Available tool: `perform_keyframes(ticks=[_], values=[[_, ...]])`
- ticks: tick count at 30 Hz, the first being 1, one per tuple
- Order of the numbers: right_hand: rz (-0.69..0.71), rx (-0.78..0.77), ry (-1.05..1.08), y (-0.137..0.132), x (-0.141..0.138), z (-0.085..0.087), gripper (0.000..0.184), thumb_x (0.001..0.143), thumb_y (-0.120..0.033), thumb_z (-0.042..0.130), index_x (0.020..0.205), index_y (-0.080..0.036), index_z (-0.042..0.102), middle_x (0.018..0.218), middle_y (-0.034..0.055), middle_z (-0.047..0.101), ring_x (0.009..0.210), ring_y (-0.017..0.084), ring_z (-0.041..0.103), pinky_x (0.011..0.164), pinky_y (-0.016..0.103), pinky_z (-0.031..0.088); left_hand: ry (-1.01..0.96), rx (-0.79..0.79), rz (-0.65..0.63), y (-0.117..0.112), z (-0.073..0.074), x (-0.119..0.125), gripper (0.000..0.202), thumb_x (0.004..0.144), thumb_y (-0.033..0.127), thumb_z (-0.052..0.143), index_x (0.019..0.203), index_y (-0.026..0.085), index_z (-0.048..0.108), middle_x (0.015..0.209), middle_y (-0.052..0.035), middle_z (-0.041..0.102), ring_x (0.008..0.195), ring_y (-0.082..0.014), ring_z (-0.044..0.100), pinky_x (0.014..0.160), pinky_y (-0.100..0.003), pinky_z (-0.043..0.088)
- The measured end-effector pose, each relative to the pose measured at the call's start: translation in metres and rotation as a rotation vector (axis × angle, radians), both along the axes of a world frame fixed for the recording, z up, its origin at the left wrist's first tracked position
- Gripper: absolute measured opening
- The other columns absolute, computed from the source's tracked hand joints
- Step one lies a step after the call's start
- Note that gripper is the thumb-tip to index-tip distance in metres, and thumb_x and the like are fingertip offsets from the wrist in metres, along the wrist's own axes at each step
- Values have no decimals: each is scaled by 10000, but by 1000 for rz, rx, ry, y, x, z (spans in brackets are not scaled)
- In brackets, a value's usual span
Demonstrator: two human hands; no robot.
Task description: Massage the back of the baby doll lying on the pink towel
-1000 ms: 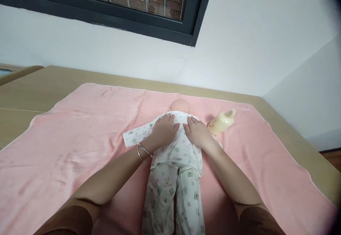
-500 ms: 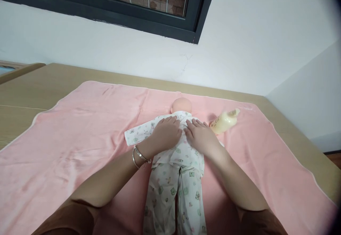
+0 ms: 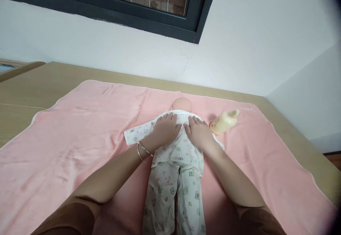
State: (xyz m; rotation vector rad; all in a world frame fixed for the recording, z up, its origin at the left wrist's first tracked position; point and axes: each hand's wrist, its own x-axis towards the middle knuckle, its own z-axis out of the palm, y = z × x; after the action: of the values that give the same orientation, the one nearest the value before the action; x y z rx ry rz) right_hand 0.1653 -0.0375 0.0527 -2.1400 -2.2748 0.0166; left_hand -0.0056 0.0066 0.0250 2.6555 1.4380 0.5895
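A baby doll (image 3: 176, 164) in a white printed sleepsuit lies face down on a pink blanket (image 3: 80, 128), its bald head (image 3: 182, 104) pointing away from me. My left hand (image 3: 164, 130), with a bangle on the wrist, lies flat on the doll's upper back with fingers stretched out. My right hand (image 3: 199, 132) lies flat beside it on the right half of the back, fingers also extended. Both palms press on the cloth and hold nothing. A pale yellow bottle (image 3: 223, 121) lies on its side just right of the doll's shoulder.
The blanket covers a light wooden table (image 3: 39, 82) that stands against a white wall. A dark-framed window (image 3: 119, 4) is above. The table's right edge (image 3: 301, 142) drops off toward a floor corner.
Both hands slid down the doll's back half a second ago and have moved back up toward the shoulders. The doll and bottle stay in place.
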Motion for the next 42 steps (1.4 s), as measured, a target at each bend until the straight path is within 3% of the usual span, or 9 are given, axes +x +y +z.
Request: perform_keyframes(ticks=[11, 17, 21, 26, 31, 34, 38, 42], values=[[31, 8, 7, -12, -9, 12, 515, 1077, -336, 283, 1436, -44, 510, 1536, 226, 531, 1465, 338, 443, 1182, 478, 341, 84, -31, 31, -18, 15, 2, 505, 1020, 367, 444, 1423, 74, 530, 1472, -249, 575, 1377, -388, 539, 1084, -519, 474], [130, -34, 26, -29, -13, 21, 419, 1056, -303, 347, 1347, -106, 577, 1523, 196, 552, 1447, 307, 466, 1191, 436, 337, 109, -16, -53, -41, 21, 2, 475, 961, 235, 497, 1410, 97, 572, 1499, -233, 567, 1384, -395, 539, 1114, -560, 436], [67, -37, 53, -20, -7, 21, 427, 1077, -354, 307, 1324, -131, 575, 1469, 189, 598, 1396, 302, 515, 1103, 420, 412, 88, -56, -40, -28, 19, 2, 474, 983, 258, 461, 1405, 76, 579, 1516, -226, 555, 1424, -377, 507, 1160, -574, 402], [-2, -40, 96, 2, 2, 17, 488, 1088, -451, 276, 1302, -129, 574, 1423, 175, 629, 1343, 310, 554, 1013, 410, 465, 81, -174, 24, -5, 18, 1, 580, 1030, 354, 418, 1526, 54, 455, 1612, -198, 445, 1515, -367, 393, 1232, -565, 337], [-2, -63, 57, -6, -1, 16, 552, 1090, -426, 254, 1451, -80, 488, 1553, 207, 517, 1459, 329, 450, 1127, 458, 385, 202, -242, -26, -20, 36, -3, 606, 1071, 407, 344, 1607, 123, 355, 1676, -179, 331, 1551, -372, 327, 1241, -582, 315], [17, -78, 15, -21, -9, 19, 583, 1080, -393, 292, 1512, -26, 429, 1583, 236, 471, 1497, 346, 403, 1190, 505, 317, 276, -233, -57, -36, 45, -4, 583, 1076, 377, 321, 1586, 104, 392, 1673, -165, 339, 1557, -352, 320, 1258, -586, 283], [43, -84, -1, -27, -12, 20, 608, 1070, -373, 324, 1535, 14, 393, 1576, 264, 465, 1499, 354, 404, 1210, 505, 294, 265, -226, -84, -39, 44, -3, 575, 1066, 352, 322, 1564, 82, 418, 1670, -158, 348, 1567, -322, 306, 1270, -583, 261], [8, -104, 92, -7, -2, 15, 679, 1079, -493, 304, 1555, -13, 376, 1620, 251, 408, 1530, 344, 356, 1205, 456, 318, 170, -284, -34, -22, 36, -2, 638, 1053, 428, 349, 1587, 80, 359, 1687, -169, 305, 1588, -297, 258, 1277, -581, 244]])
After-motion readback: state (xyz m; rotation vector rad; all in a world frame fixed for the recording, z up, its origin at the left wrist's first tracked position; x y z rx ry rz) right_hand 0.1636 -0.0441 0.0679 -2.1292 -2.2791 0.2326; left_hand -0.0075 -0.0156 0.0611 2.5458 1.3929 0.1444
